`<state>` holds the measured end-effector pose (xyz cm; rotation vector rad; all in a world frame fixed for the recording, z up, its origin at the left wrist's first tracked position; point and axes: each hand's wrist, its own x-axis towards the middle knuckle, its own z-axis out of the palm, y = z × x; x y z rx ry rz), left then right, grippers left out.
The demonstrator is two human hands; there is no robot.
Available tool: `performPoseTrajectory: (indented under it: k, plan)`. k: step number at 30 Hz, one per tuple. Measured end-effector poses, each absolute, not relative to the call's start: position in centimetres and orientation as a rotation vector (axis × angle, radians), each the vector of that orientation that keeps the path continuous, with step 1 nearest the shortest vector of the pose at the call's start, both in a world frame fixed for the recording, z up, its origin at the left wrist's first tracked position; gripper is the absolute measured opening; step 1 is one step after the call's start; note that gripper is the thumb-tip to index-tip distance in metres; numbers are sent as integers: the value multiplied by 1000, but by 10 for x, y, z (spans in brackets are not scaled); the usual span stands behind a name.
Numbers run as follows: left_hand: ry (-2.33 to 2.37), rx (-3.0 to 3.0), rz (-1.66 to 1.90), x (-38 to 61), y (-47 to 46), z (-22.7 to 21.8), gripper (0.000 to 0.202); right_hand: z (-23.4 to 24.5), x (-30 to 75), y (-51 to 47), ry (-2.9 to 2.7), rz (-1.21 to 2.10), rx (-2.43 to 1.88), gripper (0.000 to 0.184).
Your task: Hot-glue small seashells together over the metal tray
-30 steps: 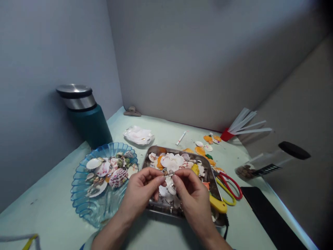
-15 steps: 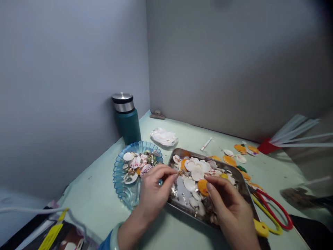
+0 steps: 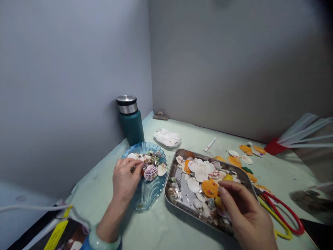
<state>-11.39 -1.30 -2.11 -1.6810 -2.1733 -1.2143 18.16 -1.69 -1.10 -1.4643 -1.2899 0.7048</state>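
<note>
My left hand reaches over the blue glass dish, its curled fingertips down among the patterned shells lying in it; what it holds, if anything, is hidden. My right hand hovers over the near right part of the metal tray, fingers bent toward the white and orange shells heaped in it. I cannot see anything between those fingers.
A teal flask stands by the left wall behind the dish. A crumpled white bag, loose orange shells, red-handled scissors, a red holder with white sticks and a yellow-labelled packet lie around.
The hands, first together over the tray on a small piece, have parted. My left hand moved left to the blue dish; my right stayed over the tray. The view swung left.
</note>
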Motion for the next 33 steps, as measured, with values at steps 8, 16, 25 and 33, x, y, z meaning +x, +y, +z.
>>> performPoseTrajectory:
  k: [8,16,25,33]
  plan:
    - [-2164,-1717,-1164,-117,-16,-26,17,-23,206,-18,-1373,581,-1481,28]
    - [-1967,-1800,-1375,-89,-23,-10,19,-16,258,-18,-1992,5,-1348,18]
    - [-1598,-2564,-965,-29,-12,1,20,-31,272,-28,-2339,-74,-1554,27]
    - [-1465,-2696,-407,-32,8,4,16,-12,275,-33,-2004,311,-1513,31]
